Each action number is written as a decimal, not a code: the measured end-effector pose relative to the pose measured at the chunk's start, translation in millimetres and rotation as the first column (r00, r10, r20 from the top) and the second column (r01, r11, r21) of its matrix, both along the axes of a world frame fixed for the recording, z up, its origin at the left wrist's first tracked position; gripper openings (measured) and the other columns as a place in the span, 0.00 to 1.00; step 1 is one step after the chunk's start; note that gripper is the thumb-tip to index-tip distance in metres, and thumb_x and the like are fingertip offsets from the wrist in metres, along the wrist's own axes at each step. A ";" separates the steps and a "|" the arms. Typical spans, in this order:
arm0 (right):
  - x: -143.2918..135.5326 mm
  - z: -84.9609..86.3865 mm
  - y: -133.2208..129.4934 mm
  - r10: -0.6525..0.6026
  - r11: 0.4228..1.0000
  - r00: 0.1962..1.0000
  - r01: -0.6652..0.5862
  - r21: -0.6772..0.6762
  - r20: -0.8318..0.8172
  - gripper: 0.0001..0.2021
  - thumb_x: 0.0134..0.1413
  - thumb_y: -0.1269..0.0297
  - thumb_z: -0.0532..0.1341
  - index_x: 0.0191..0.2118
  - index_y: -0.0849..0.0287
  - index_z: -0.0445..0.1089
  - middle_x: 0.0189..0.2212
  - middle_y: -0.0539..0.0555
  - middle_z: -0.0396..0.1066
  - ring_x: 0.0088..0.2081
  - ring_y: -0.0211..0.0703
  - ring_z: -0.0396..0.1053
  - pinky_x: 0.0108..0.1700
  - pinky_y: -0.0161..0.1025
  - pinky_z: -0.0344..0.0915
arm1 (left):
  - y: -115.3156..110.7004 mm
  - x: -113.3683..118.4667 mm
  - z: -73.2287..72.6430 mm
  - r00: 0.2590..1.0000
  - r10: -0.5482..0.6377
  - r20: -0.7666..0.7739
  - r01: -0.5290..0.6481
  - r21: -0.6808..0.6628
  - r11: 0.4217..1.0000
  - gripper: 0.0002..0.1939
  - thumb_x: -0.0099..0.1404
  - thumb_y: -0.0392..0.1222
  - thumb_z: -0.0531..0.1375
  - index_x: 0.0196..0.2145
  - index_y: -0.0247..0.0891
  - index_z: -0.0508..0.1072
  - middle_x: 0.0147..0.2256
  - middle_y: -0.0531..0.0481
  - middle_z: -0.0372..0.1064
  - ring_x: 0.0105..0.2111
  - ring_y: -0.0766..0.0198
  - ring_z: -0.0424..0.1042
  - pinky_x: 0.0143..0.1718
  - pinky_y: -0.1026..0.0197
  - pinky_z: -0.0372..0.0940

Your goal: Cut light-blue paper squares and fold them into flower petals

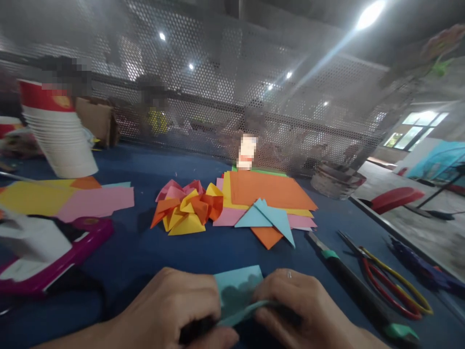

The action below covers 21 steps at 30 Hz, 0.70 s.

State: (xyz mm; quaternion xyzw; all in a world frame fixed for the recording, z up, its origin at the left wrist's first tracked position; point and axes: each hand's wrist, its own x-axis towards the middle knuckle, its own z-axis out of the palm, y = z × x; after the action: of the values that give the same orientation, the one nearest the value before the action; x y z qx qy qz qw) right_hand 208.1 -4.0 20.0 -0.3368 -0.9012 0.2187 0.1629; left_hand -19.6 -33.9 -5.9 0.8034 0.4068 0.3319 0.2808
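At the bottom edge of the view, two bare hands meet over a dark blue table point(145, 252). The left hand point(174, 310) and the right hand point(294, 305) both pinch a light blue sheet of paper point(238, 291), folding it between them close to the tabletop. Beyond them lies a heap of folded paper pieces point(187, 208) in pink, yellow and orange, beside a stack of coloured sheets point(271, 191) topped by light blue paper triangles point(267, 218). To the right lie a utility knife point(354, 286) and scissors point(390, 286). A stack of paper cups point(58, 131) stands far left.
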 end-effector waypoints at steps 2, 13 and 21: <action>-2.0 -1.9 3.3 -0.080 0.996 0.997 0.080 -0.032 0.015 0.09 0.59 0.63 0.56 0.30 0.58 0.68 0.26 0.51 0.69 0.30 0.37 0.65 0.31 0.32 0.61 | 4.0 0.2 -3.2 0.987 -0.007 -0.160 0.015 0.047 0.999 0.17 0.66 0.46 0.54 0.21 0.39 0.68 0.20 0.54 0.64 0.20 0.67 0.64 0.21 0.65 0.52; -13.9 -4.9 23.5 -0.234 0.970 0.968 0.238 -0.041 0.087 0.06 0.51 0.71 0.62 0.30 0.57 0.63 0.34 0.48 0.65 0.33 0.37 0.63 0.34 0.33 0.58 | 11.3 -1.2 -10.5 0.895 0.244 -0.373 -0.166 0.228 0.959 0.09 0.63 0.40 0.55 0.25 0.40 0.61 0.24 0.54 0.63 0.24 0.63 0.62 0.23 0.61 0.48; -17.6 -1.3 30.7 -0.214 0.972 0.962 0.227 -0.060 0.169 0.08 0.48 0.74 0.63 0.30 0.57 0.63 0.32 0.47 0.64 0.33 0.36 0.62 0.33 0.32 0.57 | 11.9 -7.6 -13.5 0.903 0.306 -0.302 -0.153 0.439 0.886 0.11 0.60 0.40 0.58 0.42 0.40 0.67 0.37 0.48 0.72 0.34 0.54 0.71 0.29 0.58 0.60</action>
State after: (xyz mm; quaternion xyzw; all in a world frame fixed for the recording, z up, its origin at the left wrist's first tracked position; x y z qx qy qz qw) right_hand 190.5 26.7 18.7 -0.4579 -0.8590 0.2065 0.0991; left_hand -27.2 -22.0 -19.4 0.8363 0.4676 0.2860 -0.0134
